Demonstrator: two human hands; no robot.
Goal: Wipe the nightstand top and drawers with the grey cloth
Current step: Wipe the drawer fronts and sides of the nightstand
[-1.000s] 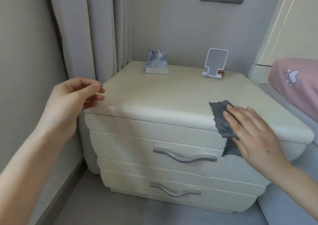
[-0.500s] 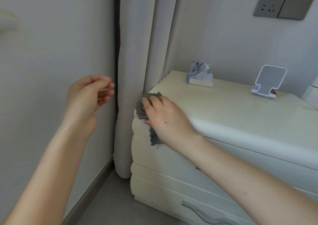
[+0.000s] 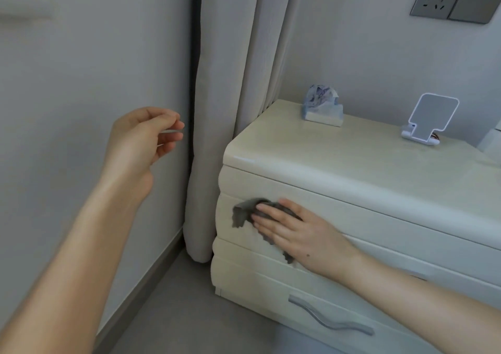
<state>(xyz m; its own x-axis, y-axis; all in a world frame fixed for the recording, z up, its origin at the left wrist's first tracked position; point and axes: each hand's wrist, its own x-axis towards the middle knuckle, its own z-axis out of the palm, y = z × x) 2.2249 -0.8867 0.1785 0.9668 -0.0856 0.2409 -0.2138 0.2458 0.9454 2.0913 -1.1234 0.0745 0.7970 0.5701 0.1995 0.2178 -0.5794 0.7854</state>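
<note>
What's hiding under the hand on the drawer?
The grey cloth, pressed against the upper drawer front by the right hand. Only its edges show; the rest is covered.

Curtain (image 3: pixel 225 110) (hanging) just beside nightstand (image 3: pixel 339 158)

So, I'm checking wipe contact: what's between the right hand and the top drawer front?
The grey cloth, pressed by the right hand's flat fingers against the top drawer front near its left end, as the head view shows.
</note>
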